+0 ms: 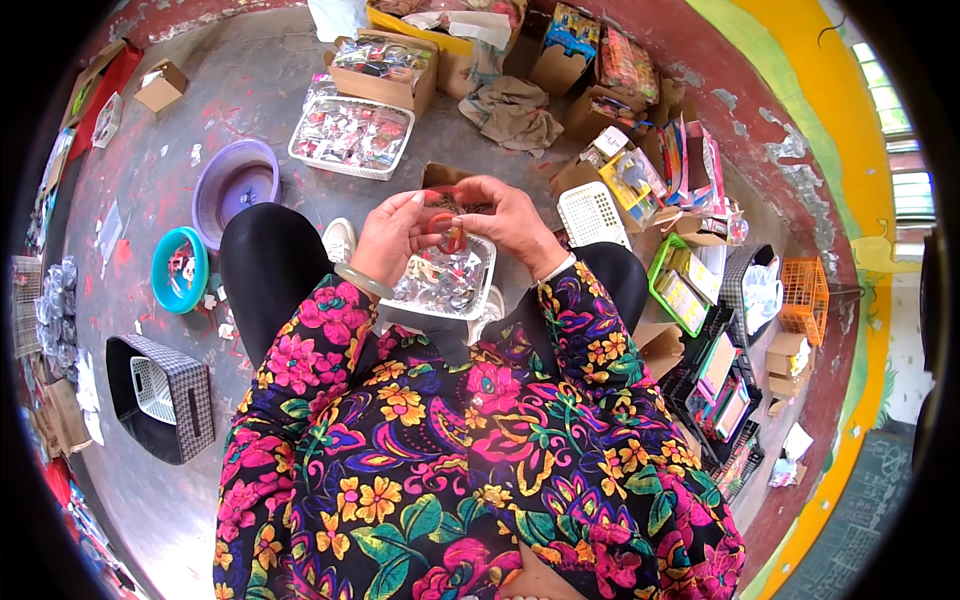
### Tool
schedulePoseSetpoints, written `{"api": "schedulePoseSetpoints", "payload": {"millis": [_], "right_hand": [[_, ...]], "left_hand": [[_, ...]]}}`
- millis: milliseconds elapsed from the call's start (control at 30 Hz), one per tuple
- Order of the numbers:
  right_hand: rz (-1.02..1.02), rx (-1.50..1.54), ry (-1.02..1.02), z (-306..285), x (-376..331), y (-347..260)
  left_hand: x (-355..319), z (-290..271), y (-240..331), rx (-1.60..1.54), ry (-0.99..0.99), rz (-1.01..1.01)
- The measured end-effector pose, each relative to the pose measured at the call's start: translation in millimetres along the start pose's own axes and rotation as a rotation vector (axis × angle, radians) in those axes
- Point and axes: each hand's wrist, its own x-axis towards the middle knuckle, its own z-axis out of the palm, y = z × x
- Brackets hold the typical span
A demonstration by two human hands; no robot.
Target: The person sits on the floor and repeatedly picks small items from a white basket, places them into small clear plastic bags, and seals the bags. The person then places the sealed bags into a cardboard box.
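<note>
Your left hand (393, 230) and right hand (510, 225) pinch a red band (455, 241) above the white basket (490, 265); loosening either closed grip could drop it inside.

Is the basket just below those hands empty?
No, the white basket there holds a heap of small items.

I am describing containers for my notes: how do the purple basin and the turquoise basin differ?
The purple basin looks larger than the turquoise basin. The turquoise basin holds small red and white pieces, while the purple basin shows no such pile inside. Both are round and stand on the floor.
</note>
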Motion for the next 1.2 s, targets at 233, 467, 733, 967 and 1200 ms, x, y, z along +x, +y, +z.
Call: {"api": "schedulePoseSetpoints", "payload": {"millis": [233, 467, 733, 967, 1200], "right_hand": [[0.186, 0.305, -0.003, 7, -1, 3], [0.215, 0.386, 0.181, -5, -1, -1], [0.236, 0.543, 0.24, -10, -1, 1], [0.233, 0.516, 0.317, -6, -1, 1], [0.193, 0.372, 0.271, -4, -1, -5]], "left_hand": [[0, 1, -3, -0.032, -0.023, 0.013], [-4, 5, 6, 0.111, 0.012, -0.041], [0, 4, -2, 0.13, -0.049, -0.156], [1, 4, -2, 0.108, -0.056, -0.138], [-1, 7, 2, 0.159, 0.045, -0.135]]}}
